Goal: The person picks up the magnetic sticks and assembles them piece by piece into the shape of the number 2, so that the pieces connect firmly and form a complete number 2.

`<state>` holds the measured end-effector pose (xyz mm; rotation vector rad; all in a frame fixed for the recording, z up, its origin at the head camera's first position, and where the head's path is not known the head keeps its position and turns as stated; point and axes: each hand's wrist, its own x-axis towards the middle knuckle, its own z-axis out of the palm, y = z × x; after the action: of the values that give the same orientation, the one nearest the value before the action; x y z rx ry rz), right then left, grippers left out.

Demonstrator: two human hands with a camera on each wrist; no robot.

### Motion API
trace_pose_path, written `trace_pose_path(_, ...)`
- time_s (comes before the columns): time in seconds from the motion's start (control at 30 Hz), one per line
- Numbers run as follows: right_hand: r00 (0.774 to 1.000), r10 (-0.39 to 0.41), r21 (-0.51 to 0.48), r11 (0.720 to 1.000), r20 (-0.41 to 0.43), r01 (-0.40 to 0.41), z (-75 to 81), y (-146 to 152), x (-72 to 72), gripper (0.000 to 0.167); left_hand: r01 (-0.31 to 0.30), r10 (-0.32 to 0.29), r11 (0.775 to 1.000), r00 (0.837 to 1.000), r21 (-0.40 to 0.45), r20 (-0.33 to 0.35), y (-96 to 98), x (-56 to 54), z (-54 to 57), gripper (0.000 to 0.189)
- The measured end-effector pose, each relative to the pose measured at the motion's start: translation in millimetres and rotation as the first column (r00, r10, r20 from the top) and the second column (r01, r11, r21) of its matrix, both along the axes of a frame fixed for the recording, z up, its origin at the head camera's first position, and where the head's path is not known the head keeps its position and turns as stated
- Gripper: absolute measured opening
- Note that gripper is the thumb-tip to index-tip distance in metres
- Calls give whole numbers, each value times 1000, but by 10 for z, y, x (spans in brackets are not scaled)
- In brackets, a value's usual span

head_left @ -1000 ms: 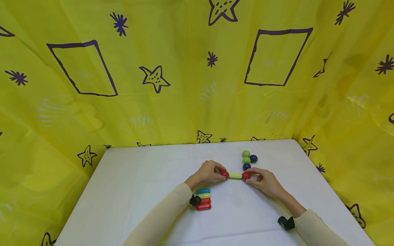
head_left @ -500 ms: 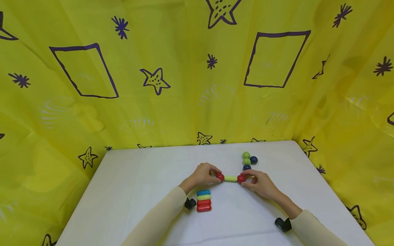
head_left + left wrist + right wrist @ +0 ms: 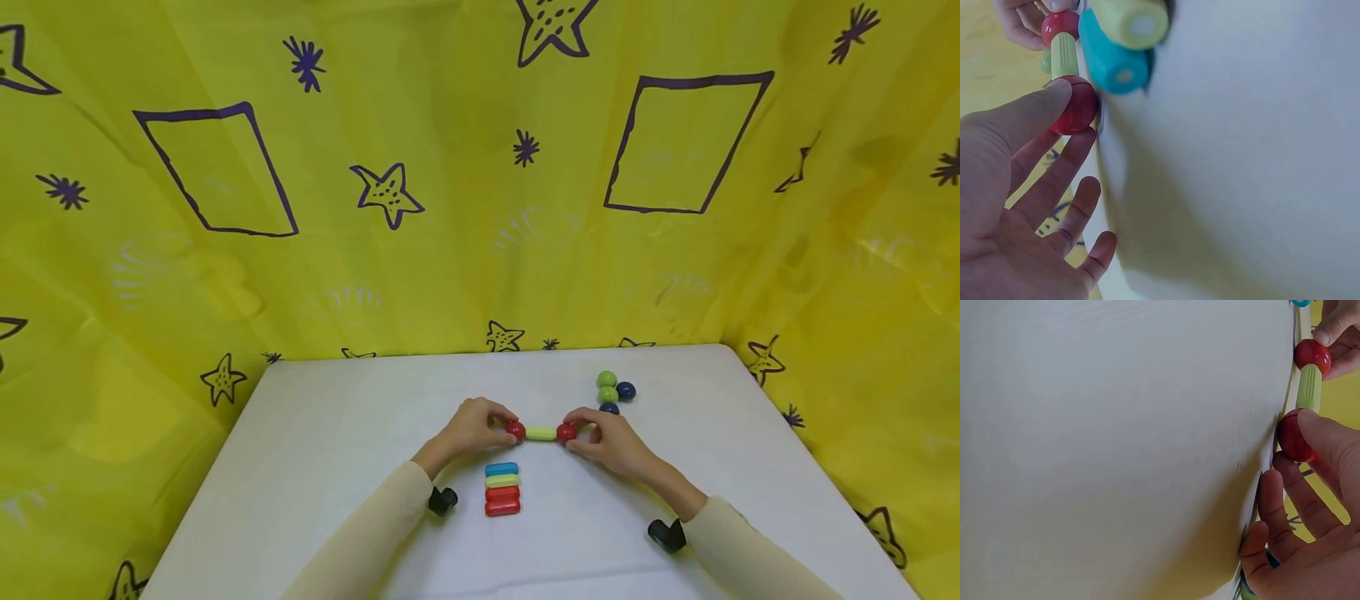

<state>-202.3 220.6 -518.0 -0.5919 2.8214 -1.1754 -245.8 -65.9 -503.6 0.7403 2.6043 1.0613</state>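
The right hand (image 3: pixel 613 440) partly covers the nearer navy ball (image 3: pixel 609 407) and right red ball (image 3: pixel 566 432); the left hand (image 3: pixel 470 427), cropped in the left wrist view, hides part of the left red ball (image 3: pixel 516 430). In the head view, the bottom edge cuts off both sleeves (image 3: pixel 367 533), the top edge a star (image 3: pixel 551 18). A blue stick (image 3: pixel 1110 59) and a green stick (image 3: pixel 1125 22) blur in the left wrist view, the green one cropped at the top.

Ribbed lt-grn rod (image 3: pixel 541 434) runs approx. crosswise, ends touching L red ball (image 3: pixel 515 431) & R red ball (image 3: pixel 566 432).
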Motion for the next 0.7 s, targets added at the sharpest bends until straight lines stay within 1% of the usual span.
trace_pose_path(0.07,1000,2,7,1000,3,-2,0,-62,-36,29,-19,19,1000,1000,7,3,-54,-8,-7,31)
trace_pose_path(0.27,1000,-17,22,1000,15,17,8,-240,-153,31,-66,66,998,998,13,-19,-183,-63,-44,30)
trace_pose_path(0.43,999,-35,38,999,22,34,21,-365,-259,33,-99,99,995,995,16,-27,-250,-113,-45,29)
trace_pose_path(0.7,998,-66,42,997,21,65,35,-515,-446,32,-147,149,989,986,29,-71,-310,-231,-31,27)
